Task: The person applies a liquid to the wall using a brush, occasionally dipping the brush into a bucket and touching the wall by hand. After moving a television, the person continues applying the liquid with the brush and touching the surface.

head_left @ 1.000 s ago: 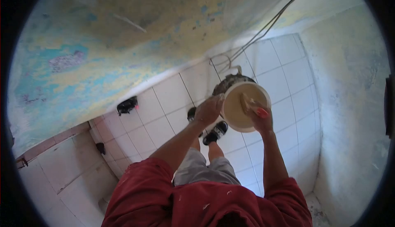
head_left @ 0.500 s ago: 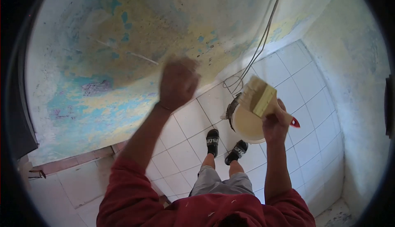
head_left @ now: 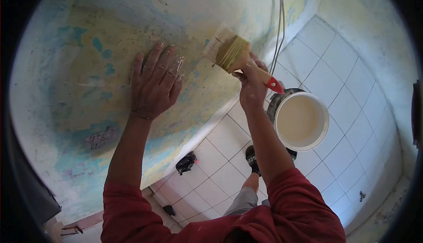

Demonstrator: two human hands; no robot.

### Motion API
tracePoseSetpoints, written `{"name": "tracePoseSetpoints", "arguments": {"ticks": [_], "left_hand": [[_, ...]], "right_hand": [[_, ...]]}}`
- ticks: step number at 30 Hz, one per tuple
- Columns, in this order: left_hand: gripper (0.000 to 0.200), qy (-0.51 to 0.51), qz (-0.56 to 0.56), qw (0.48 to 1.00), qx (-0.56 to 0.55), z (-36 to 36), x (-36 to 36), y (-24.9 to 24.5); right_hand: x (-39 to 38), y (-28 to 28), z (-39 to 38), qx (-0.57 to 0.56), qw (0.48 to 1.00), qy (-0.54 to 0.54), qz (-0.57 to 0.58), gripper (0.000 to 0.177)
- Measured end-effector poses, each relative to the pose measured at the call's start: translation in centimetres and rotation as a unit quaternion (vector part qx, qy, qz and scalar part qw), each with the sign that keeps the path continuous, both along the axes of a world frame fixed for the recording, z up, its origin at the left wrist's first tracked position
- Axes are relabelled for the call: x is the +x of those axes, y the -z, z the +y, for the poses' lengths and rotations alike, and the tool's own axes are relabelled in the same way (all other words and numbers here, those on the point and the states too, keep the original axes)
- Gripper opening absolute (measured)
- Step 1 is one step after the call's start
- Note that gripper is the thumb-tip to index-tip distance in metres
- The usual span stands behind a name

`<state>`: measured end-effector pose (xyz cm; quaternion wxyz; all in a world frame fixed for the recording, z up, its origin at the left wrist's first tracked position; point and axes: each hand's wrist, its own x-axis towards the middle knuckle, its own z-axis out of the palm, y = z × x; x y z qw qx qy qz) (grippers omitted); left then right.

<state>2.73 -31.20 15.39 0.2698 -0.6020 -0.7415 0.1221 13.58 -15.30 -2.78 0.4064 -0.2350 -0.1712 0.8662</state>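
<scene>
My left hand (head_left: pixel 154 82) lies flat over the patchy wall (head_left: pixel 119 31), its fingers stretched out and specked with white. In my right hand (head_left: pixel 253 84) is a wide paintbrush (head_left: pixel 237 57), gripped by its wooden handle with the red end pointing back toward me. Its pale bristles point up and left, overlapping the wall in this view. Below and right of that hand stands a white bucket (head_left: pixel 325 130), partly filled with a cream-coloured liquid (head_left: pixel 299 119).
Cables (head_left: pixel 279 31) hang down the wall near the corner. White tiles (head_left: pixel 339 89) cover the floor, where a crumpled black bag (head_left: pixel 186 163) lies by the wall's foot. A dark panel (head_left: pixel 35 185) borders the left side. My sandalled foot (head_left: pixel 252 159) is near the bucket.
My left hand has gone from a blurred, curled shape to lying flat over the wall. The paintbrush in my right hand has moved from above the bucket up and left to the wall.
</scene>
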Motion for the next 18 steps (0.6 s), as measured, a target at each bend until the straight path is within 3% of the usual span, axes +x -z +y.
{"name": "tracePoseSetpoints", "arguments": {"ticks": [5,8,10,12,14,18], "left_hand": [[0.029,0.005,-0.009,1.0,0.001,-0.1,0.0,-0.2],[0.025,0.023,-0.029,0.999,0.016,-0.1,0.0,-0.2],[0.022,0.027,-0.033,0.999,0.018,-0.1,0.0,-0.4],[0.02,0.029,-0.04,0.999,0.017,-0.2,0.1,-0.4],[0.018,0.031,-0.038,0.999,0.016,-0.3,0.1,-0.4],[0.018,0.031,-0.053,0.998,0.008,-0.5,0.1,-0.6]], "right_hand": [[0.2,6.5,-1.8,0.06,0.993,0.015,-0.104,0.043],[-0.4,5.3,-1.9,0.1,0.98,0.055,-0.163,0.043],[-0.8,-1.3,-1.5,0.068,0.991,0.031,-0.113,0.039],[-1.1,-6.6,-1.2,0.134,0.99,0.048,-0.021,0.036],[-1.0,-12.0,-0.1,0.129,0.989,0.05,0.049,0.032],[-1.1,-14.6,1.6,0.179,0.972,0.071,0.137,0.029]]}}
